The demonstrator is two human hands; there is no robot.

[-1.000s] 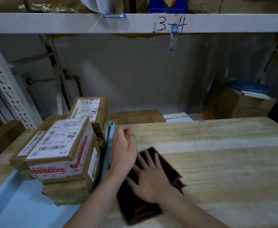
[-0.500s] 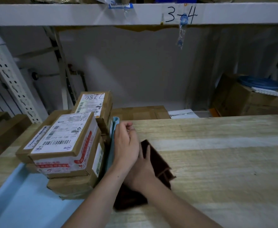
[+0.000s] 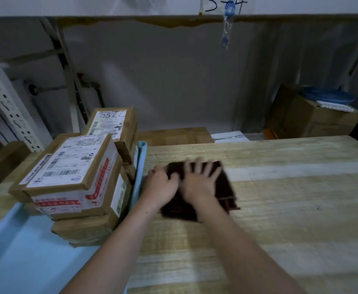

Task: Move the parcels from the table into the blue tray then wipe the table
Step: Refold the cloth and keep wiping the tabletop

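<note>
Before me stood a plain grey wall (image 3: pixel 174 81), a white shelf board marked "3-4" (image 3: pixel 110 6) overhead, and a perforated white metal upright (image 3: pixel 6 102) leftward, dimly lit.

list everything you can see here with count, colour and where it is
parcels: several, brown with white labels, stacked in the tray at left
tray: one, light blue, left on the table
cloth: one, dark brown, on the table beside the tray
table: one, pale wood
carton: one, brown, far right behind the table
shelf tag: one, white, marked 3-4, top
left hand: at the cloth's left edge, fingers curled
right hand: flat on the cloth, fingers spread
</note>
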